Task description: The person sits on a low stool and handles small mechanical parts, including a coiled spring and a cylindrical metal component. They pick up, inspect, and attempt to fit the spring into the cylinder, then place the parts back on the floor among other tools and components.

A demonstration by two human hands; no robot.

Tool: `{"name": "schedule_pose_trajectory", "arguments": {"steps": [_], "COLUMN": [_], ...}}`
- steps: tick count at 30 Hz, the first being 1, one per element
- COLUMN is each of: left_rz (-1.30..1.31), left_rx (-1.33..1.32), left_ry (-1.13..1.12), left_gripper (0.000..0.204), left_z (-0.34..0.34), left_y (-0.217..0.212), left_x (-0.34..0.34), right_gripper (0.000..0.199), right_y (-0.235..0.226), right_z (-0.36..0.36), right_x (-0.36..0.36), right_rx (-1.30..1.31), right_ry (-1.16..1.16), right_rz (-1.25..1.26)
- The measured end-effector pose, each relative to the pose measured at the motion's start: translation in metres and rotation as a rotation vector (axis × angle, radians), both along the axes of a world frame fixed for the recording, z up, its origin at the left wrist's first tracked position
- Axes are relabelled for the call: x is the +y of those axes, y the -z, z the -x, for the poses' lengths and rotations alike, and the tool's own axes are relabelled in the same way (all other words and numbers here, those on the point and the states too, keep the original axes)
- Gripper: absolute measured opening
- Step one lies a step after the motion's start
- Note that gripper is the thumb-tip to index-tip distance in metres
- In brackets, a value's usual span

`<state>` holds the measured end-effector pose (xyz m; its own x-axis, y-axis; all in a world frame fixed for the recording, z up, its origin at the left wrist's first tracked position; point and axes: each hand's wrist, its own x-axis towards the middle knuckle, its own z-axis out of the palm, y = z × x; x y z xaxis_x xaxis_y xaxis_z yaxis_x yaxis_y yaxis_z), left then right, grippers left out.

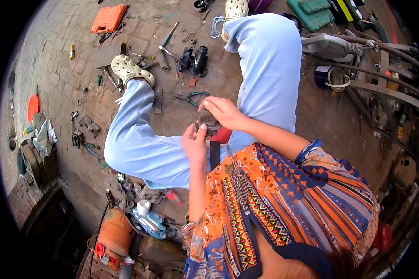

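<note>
Between my knees, a small dark grey metal part with a rounded outline is held in both hands. My left hand grips it from below, the thumb pressed on its face. My right hand closes on its upper side, fingers bent over the top edge. The exact kind of part cannot be made out, and my fingers cover some of it. Just beyond my hands lie green-handled pliers on the ground. Something red shows under my right wrist.
Farther ahead lie a black housing, a hammer, a spring and a screwdriver. An orange case is far left, a green case far right. Metal bars crowd the right; an orange gas cylinder stands near left.
</note>
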<state>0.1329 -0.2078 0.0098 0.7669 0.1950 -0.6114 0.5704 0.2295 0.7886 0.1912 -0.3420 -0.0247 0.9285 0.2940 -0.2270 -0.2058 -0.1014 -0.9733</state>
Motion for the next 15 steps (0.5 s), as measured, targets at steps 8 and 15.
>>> {"name": "schedule_pose_trajectory", "arguments": {"steps": [8,15], "left_rz": [-0.044,-0.045], "left_rx": [0.057,0.055], "left_ry": [0.027,-0.041], "left_gripper": [0.024,0.026], "left_z": [-0.005,-0.008], "left_y": [-0.011,-0.013], "left_x": [0.002,-0.013], "right_gripper": [0.04,0.041], "right_y": [0.009,0.012], "right_z": [0.0,0.005], "right_x": [0.003,0.007], "right_rx": [0.27,0.579], "right_ry": [0.104,0.368], "right_rz": [-0.241,-0.545]}}
